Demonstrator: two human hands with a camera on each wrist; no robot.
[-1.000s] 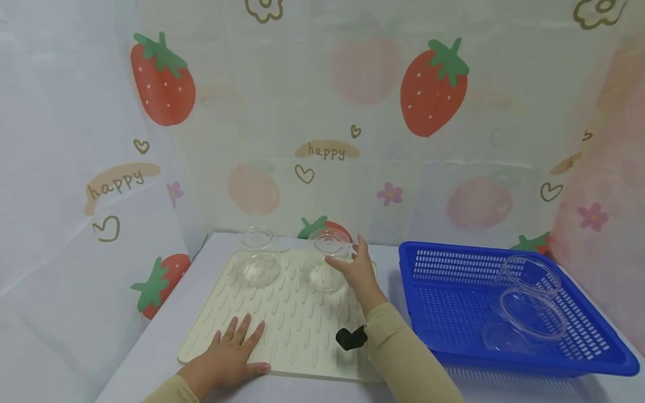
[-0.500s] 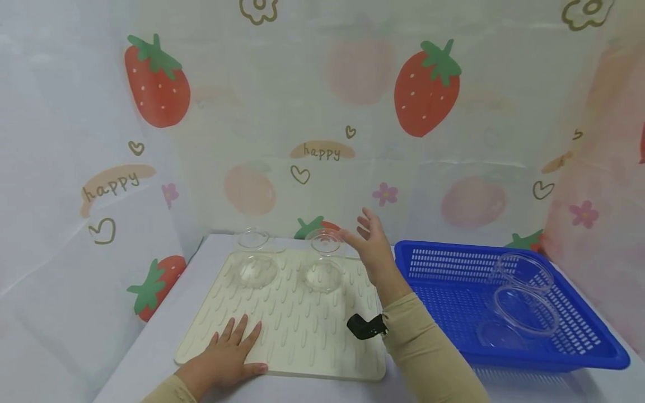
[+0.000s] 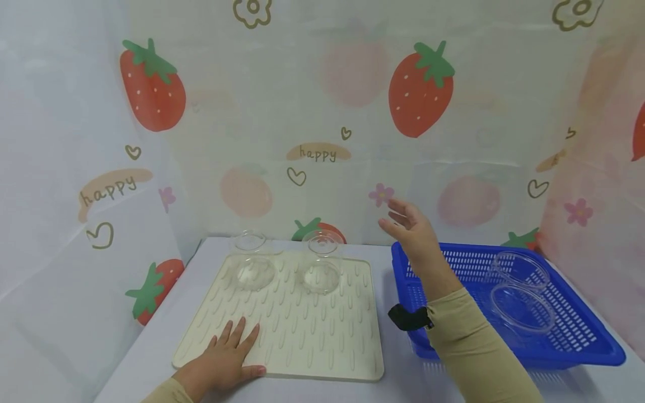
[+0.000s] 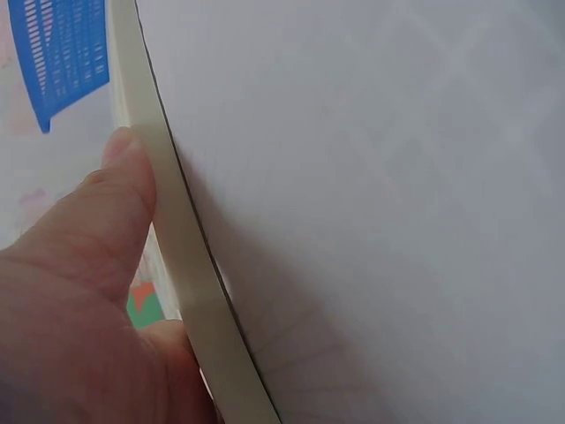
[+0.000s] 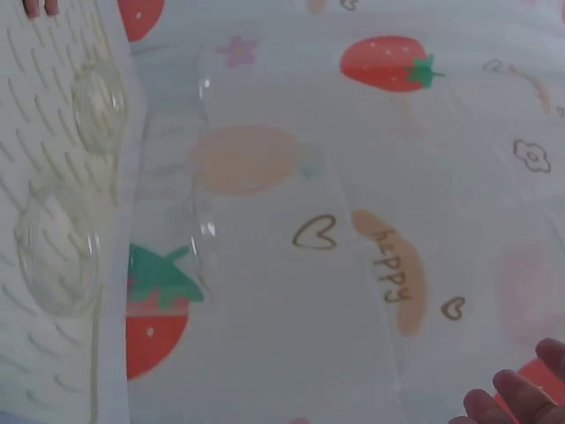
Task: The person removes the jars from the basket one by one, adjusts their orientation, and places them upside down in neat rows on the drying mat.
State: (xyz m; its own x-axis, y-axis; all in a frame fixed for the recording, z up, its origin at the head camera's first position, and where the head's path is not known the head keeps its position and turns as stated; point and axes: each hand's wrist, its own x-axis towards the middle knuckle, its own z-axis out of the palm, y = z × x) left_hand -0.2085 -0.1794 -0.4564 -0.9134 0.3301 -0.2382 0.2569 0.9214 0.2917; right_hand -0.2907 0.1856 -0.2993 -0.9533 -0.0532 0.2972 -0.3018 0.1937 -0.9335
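My left hand (image 3: 221,355) rests on the front left of a cream ridged mat (image 3: 302,330), fingers spread and straight. In the left wrist view its thumb (image 4: 119,190) lies along the mat's edge. My right hand (image 3: 415,238) holds nothing and hovers above the left side of the blue basket, its fingers loosely bent. Two clear cup-like vessels, a left one (image 3: 254,274) and a right one (image 3: 321,277), stand side by side at the back of the mat. Their see-through walls make their exact shape hard to tell. Only fingertips (image 5: 525,397) of the right hand show in its wrist view.
The blue perforated basket (image 3: 579,358) stands right of the mat on a white-covered table (image 3: 146,364). Clear vessels (image 3: 522,308) lie in its right half. A strawberry-printed sheet (image 3: 282,84) hangs close behind the table and along both sides.
My right hand has left the right clear vessel and moved rightward and up, to over the basket's left side. My left hand stays on the mat.
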